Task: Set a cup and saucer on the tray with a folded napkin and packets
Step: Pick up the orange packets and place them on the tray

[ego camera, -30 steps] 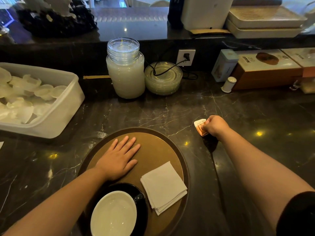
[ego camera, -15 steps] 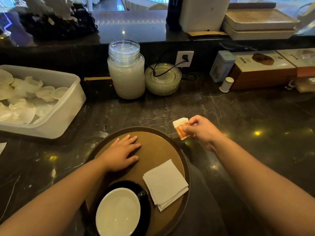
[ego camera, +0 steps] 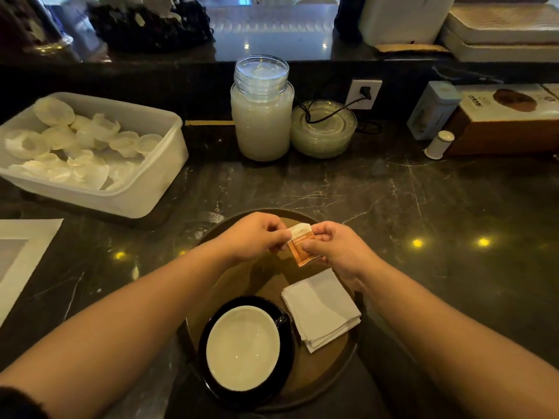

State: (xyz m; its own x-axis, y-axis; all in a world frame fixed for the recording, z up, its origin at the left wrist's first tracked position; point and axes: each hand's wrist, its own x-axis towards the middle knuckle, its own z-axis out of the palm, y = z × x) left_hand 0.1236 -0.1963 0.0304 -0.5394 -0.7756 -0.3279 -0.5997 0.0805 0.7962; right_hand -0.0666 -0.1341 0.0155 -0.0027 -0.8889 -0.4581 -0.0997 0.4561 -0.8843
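Note:
A round brown tray point(ego camera: 332, 367) lies on the dark marble counter in front of me. On its near part stands a black cup with a white inside point(ego camera: 243, 347) on a black saucer point(ego camera: 284, 373). To the right of the cup rests a folded white napkin point(ego camera: 322, 308). Above the tray's far half I hold orange and white packets point(ego camera: 299, 246) between both hands. My left hand point(ego camera: 257, 237) pinches their left edge and my right hand point(ego camera: 335, 247) grips their right side.
A white tub of translucent lids point(ego camera: 90, 155) sits at the left. Behind the tray stand a glass jar of white liquid point(ego camera: 261, 116) and stacked glass saucers point(ego camera: 323, 128). Boxes point(ego camera: 505, 116) and a small white shaker point(ego camera: 438, 145) are at the back right. White paper point(ego camera: 21, 255) lies far left.
My right hand carried the packets from the counter to above the tray. My left hand lifted off the tray and took hold of the packets too.

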